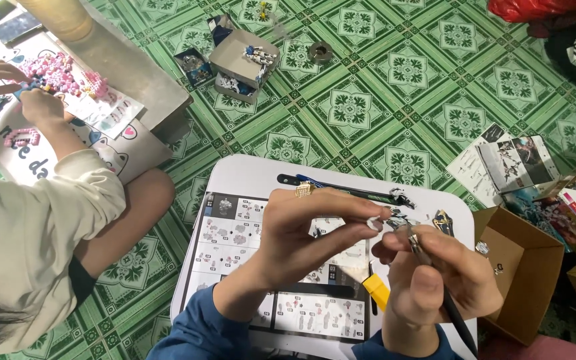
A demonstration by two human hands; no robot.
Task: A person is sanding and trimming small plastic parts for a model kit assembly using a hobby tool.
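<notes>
A white worktop (pixel 248 175) stands on the green patterned floor (pixel 368 100). An instruction sheet (pixel 235 233) covers the worktop's near-left part. Above that sheet, the left hand (pixel 301 233) pinches a small white part (pixel 374 223), and the right hand (pixel 435 273) grips a thin black tool (pixel 451 307) just beside the part.

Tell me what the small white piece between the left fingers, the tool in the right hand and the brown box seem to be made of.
The small white piece looks like matte moulded plastic, too small to be sure. The tool in the right hand shows a shiny, metal-looking collar above a dark matte handle. The brown box looks like plain cardboard, with raw, unprinted flaps.
</notes>
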